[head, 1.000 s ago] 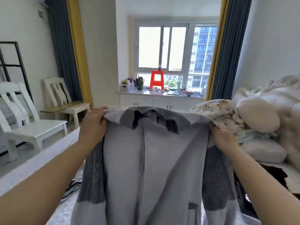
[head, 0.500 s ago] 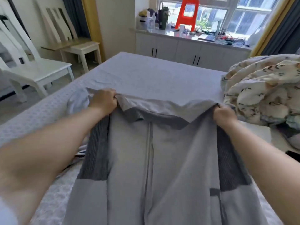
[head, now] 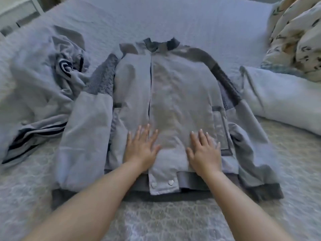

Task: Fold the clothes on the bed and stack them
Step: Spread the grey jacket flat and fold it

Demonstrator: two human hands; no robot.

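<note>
A light grey jacket [head: 173, 94] with darker knit shoulder panels, collar and hem lies spread front-up on the bed [head: 173, 23], collar away from me, sleeves down both sides. My left hand [head: 141, 146] lies flat with straight fingers on the jacket's lower front, left of the zip. My right hand [head: 204, 150] lies flat on the lower front to the right, beside a pocket flap. A crumpled grey garment with dark navy stripes [head: 43, 94] sits on the bed to the left of the jacket.
A white folded cloth or pillow [head: 281, 98] lies at the right. Behind it is a bunched floral quilt [head: 297, 32]. A white piece of furniture [head: 19, 13] shows past the bed's far left corner.
The jacket, held up by its shoulders in both hands a second ago, now lies flat on the bed. Both hands let go of the shoulders and moved down onto its lower front.
</note>
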